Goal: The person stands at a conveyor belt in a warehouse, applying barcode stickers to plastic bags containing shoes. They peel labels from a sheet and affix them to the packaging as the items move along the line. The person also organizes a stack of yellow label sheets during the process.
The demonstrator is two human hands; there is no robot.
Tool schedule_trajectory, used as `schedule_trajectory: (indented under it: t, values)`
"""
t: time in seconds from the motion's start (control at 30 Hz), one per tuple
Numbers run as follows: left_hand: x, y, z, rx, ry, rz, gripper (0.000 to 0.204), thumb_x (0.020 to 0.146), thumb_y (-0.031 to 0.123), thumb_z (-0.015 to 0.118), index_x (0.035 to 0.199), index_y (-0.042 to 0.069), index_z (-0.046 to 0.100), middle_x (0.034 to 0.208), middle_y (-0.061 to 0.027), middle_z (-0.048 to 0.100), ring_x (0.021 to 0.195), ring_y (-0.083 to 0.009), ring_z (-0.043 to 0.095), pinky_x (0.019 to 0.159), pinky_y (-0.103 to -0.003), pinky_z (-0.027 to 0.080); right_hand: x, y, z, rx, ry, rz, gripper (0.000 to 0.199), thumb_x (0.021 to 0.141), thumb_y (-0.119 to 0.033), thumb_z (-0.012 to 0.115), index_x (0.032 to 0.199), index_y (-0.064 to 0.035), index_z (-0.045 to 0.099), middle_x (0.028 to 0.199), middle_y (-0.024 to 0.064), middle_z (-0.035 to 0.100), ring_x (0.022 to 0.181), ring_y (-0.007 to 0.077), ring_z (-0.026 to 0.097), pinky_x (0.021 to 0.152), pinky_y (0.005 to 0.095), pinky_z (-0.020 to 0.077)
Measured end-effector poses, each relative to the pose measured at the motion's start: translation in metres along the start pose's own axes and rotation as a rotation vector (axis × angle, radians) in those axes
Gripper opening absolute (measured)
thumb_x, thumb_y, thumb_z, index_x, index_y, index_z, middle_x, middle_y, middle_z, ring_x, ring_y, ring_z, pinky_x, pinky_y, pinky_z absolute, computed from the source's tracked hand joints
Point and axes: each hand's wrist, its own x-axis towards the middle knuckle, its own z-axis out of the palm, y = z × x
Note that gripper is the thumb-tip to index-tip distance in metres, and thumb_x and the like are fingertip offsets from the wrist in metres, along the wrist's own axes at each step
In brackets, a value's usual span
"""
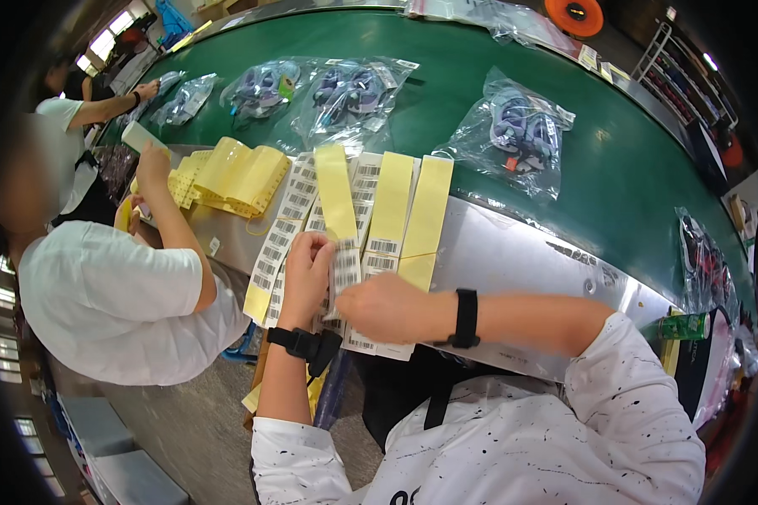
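Note:
A strip of white barcode labels (345, 263) on yellow backing paper (335, 189) lies in front of me, between my hands. My left hand (308, 271) is closed at the strip's left edge, its thumb and fingers pinched together there. Slightly blurred, my right hand (386, 308) curls closed over the lower end of the same strip; its fingertips are partly hidden. More label sheets lie side by side here: one with bare yellow backing (391, 198) just to the right, another (426, 210) beyond it, and a barcode-covered sheet (280, 240) to the left.
Bagged shoes (518, 126) lie on the green conveyor belt (429, 93) past the metal ledge (497, 278). At my left a co-worker (126, 295) handles labels beside a folded yellow label stack (240, 172). A green can (684, 326) is at the right.

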Motion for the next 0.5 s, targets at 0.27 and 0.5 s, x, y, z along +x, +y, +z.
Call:
schedule_trajectory:
  t: [0.27,0.5]
  values:
    - [-0.002,0.017,-0.004,0.0,-0.032,-0.046,0.008,0.09,0.007,0.056,0.091,0.0,0.055,0.084,-0.0017,0.051,0.073,-0.0089,0.05,0.065,-0.023,0.043,0.0,-0.033,0.02,0.315,0.143,0.127,0.015,0.083,-0.012,0.057,0.072,-0.0017,0.055,0.06,0.019,0.058,0.059,0.0365,0.061,0.056,0.0458,0.0486]
    - [-0.006,0.035,0.0,0.061,-0.099,-0.124,0.008,0.09,0.013,0.059,0.091,0.006,0.056,0.074,0.002,0.05,0.062,-0.0059,0.046,0.05,-0.023,0.039,-0.01,-0.044,0.016,0.515,0.127,0.284,0.011,0.081,-0.012,0.056,0.079,-0.0019,0.057,0.066,0.0209,0.059,0.067,0.0406,0.061,0.06,0.0481,0.0471]
